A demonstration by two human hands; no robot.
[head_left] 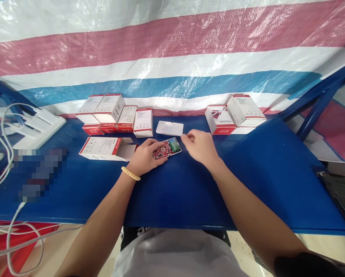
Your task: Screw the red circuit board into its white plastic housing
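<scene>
My left hand [147,156] wraps round an opened white device whose red circuit board [161,151] faces up, keeping it on the blue table. At the far right end of the board sits a green component with markings [174,145]. Just right of it, my right hand [199,146] is closed in a pinch, thumb and forefinger together; anything between them is too small to make out. Behind the device lies a white plastic cover [169,128], its hollow side up. An open red-and-white carton [103,148] lies on its side left of my left hand.
Several red-and-white boxes [107,107] are stacked at the back left, and more boxes [246,109] stand at the back right. A white power strip [41,127] with cables is on the left. A dark phone [341,192] lies at the right edge. Striped sheeting hangs behind.
</scene>
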